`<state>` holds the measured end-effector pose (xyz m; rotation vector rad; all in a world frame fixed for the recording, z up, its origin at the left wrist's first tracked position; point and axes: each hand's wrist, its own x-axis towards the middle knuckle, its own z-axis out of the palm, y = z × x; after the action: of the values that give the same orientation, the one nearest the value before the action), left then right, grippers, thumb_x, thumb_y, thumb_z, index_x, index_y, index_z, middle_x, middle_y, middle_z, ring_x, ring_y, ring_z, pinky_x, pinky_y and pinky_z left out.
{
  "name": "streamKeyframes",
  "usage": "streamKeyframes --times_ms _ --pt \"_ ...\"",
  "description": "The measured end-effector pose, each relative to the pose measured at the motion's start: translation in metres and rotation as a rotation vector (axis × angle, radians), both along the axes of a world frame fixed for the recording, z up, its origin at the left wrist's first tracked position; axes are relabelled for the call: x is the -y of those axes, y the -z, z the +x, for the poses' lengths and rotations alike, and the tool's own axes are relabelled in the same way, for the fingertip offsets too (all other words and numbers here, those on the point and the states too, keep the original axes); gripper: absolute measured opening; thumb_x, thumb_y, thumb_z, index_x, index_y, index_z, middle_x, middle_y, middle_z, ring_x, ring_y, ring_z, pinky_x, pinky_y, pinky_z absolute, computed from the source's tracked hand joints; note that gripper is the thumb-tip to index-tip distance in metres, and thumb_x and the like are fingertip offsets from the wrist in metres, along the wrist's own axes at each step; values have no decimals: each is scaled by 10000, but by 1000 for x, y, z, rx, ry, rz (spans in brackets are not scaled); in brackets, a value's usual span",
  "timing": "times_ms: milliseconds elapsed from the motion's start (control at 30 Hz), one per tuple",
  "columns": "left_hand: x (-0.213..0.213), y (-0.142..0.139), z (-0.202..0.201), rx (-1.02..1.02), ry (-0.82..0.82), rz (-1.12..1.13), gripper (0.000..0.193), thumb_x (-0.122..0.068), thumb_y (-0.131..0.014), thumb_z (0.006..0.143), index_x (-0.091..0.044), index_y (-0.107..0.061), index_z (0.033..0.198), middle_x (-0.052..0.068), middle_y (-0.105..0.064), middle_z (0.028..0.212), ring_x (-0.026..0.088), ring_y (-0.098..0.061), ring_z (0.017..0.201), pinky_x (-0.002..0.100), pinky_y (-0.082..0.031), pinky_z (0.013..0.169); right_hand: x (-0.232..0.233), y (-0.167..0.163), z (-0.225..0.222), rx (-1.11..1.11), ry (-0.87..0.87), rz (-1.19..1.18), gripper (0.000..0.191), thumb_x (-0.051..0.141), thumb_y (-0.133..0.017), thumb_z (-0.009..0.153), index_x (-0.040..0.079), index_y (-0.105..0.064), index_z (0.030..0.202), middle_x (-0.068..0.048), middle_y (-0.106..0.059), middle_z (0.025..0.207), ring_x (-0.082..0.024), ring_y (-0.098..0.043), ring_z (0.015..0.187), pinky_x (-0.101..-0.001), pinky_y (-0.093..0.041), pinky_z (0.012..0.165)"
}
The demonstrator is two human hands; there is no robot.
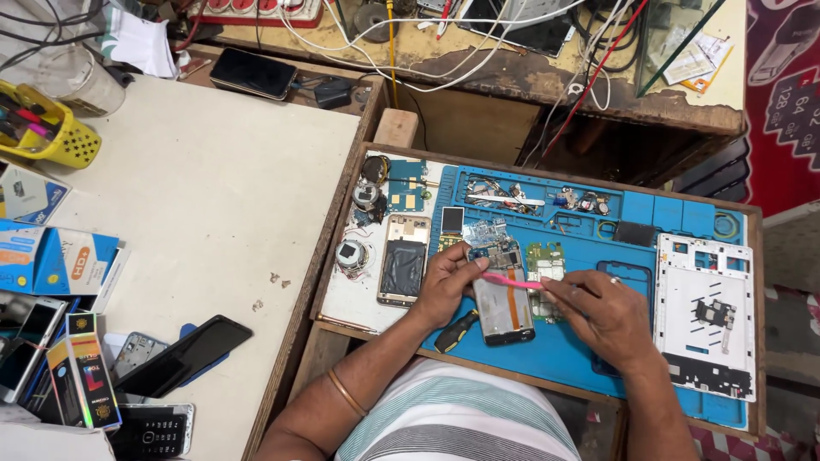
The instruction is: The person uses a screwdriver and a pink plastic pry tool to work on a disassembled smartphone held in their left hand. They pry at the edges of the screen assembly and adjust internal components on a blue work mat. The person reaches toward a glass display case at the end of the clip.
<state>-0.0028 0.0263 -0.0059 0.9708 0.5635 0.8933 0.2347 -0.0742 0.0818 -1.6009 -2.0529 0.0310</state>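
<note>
Head view: person seated at a wooden tray desk (547, 175) covered by a blue work mat (564, 341). Opened phone (502, 300) lies near the front edge of the mat, at the middle. Left hand (446, 286) rests on the phone's left side, fingers curled, pinning it down; whether it grips anything else I cannot tell. Right hand (602, 312) is closed in a pinch on a pink pry tool (510, 280), tip lying across the upper part of the phone, near its small circuit board (489, 239).

To do this well, probably: keep the left hand pressing flat so the phone cannot slide, hold the tool shallow, lever gently near the orange ribbon cable (513, 306) to avoid tearing it.

Black-handled screwdriver (455, 331) lies by the front edge under the left wrist. Gold phone frame (402, 260) sits left of the phone. White phone chassis (705, 316) lies at the mat's right edge.

Packages: blue and orange flat boxes (55, 260) at the white desk's (213, 196) left edge; tall black boxes with yellow labels (81, 371) at its front left corner; yellow basket (43, 128) toward the far left corner. Red printed sign (786, 94) hangs at the far right.
</note>
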Motion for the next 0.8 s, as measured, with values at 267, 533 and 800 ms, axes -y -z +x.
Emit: streamKeyframes --times_ms 267,533,800 --pt "1 3 0 -7 11 -4 136 -191 -660 1031 -78 -618 969 -14 -662 750 34 -647 671 197 -541 562 -2 -2 -2 -21 -35 20 207 211 -788 822 226 -799 1028 0 -721 916 -142 -661 675 -313 -527 563" --pt "-2 2 1 -10 -37 -28 141 -222 -633 1036 -86 -628 998 28 -713 852 105 -739 769 232 -594 601 -2 2 2 -32 42 36 187 210 -792 829 189 -796 1015 -17 -730 912 -132 -642 649 -298 -509 563" --pt "-5 -13 1 171 -124 -185 217 -261 -604 1056 -62 -605 1144 95 -743 1036 177 -758 920 381 -671 796 2 44 0 -943 157 -108 330 199 -679 1009 20 -696 1286 -32 -688 951 -91 -624 834 -225 -503 711"
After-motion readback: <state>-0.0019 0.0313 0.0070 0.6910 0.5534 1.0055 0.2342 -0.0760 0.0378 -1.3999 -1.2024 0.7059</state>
